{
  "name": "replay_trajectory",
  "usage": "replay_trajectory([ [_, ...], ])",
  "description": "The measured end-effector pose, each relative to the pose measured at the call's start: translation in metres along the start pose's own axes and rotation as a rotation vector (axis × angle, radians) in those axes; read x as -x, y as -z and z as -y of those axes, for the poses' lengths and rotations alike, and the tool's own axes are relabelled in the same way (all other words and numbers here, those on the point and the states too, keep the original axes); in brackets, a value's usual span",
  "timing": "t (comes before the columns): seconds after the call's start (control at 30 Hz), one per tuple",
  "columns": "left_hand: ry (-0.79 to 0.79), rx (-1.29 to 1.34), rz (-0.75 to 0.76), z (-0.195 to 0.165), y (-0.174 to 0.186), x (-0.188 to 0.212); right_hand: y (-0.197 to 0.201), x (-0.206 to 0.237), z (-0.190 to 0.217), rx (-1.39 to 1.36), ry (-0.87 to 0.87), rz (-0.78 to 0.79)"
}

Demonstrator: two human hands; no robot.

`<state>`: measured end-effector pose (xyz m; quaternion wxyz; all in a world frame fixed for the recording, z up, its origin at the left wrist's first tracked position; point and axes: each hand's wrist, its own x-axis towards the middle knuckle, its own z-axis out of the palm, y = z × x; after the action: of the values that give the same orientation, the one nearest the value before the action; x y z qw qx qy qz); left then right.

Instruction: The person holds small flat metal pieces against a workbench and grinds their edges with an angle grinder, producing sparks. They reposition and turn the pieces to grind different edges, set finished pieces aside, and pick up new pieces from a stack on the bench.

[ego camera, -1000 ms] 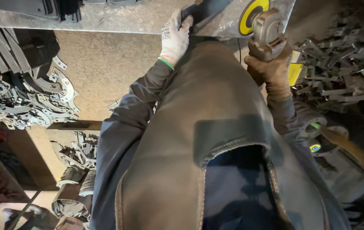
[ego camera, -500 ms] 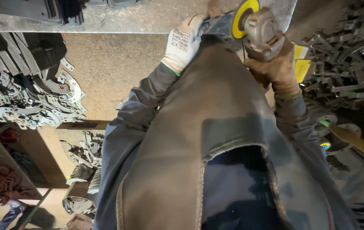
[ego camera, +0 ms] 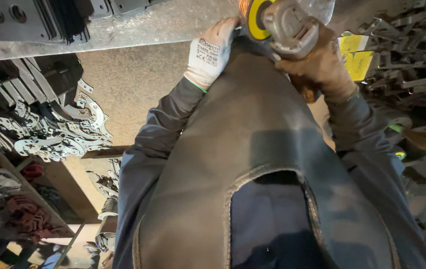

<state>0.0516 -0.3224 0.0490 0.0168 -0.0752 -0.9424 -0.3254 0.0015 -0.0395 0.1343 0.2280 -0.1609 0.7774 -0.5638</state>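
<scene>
Angle grinder (ego camera: 288,26) sits at the top of the view, grey metal head with a yellow disc (ego camera: 253,20) on its left face, tilted toward the edge of the grey metal table (ego camera: 138,31). A few orange sparks show just above the disc at the frame edge. The workpiece under the disc is hidden by the hand and the apron, so what it touches cannot be told.

Right hand (ego camera: 325,67), in a worn brown leather glove, is wrapped tight around the grinder body from below and behind. Left hand (ego camera: 212,50), in a white knit glove with a green cuff edge, is pressed flat on the table edge just left of the disc, fingers curled over something at the rim; whether it grips a part cannot be told. The two hands are near each other, with the disc between them.

A dark leather apron (ego camera: 252,164) fills the middle of the view, with dark blue-grey sleeves on both arms.

Left: a heap of flat cut steel plates with round holes (ego camera: 53,134) on lower shelving. Top left: dark plates (ego camera: 28,17) stacked on the table. Right: a pile of dark metal brackets (ego camera: 402,55) and a yellow tag (ego camera: 355,60) just beside the right hand.
</scene>
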Motion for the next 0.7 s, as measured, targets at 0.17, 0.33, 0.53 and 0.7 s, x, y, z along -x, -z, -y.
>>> replay_trajectory([
  [0.17, 0.015, 0.039, -0.008, -0.002, 0.006, 0.001, 0.005, -0.001, -0.009, 0.155, 0.049, 0.029],
  [0.33, 0.002, 0.009, -0.034, -0.003, 0.008, 0.002, 0.004, -0.004, -0.010, 0.121, 0.021, 0.048],
  [0.53, 0.006, 0.015, -0.005, -0.004, 0.007, 0.002, 0.004, -0.006, 0.003, 0.096, 0.011, 0.072],
  [0.7, 0.015, 0.048, -0.015, -0.005, 0.011, 0.004, 0.009, -0.010, 0.003, 0.090, 0.026, 0.077],
])
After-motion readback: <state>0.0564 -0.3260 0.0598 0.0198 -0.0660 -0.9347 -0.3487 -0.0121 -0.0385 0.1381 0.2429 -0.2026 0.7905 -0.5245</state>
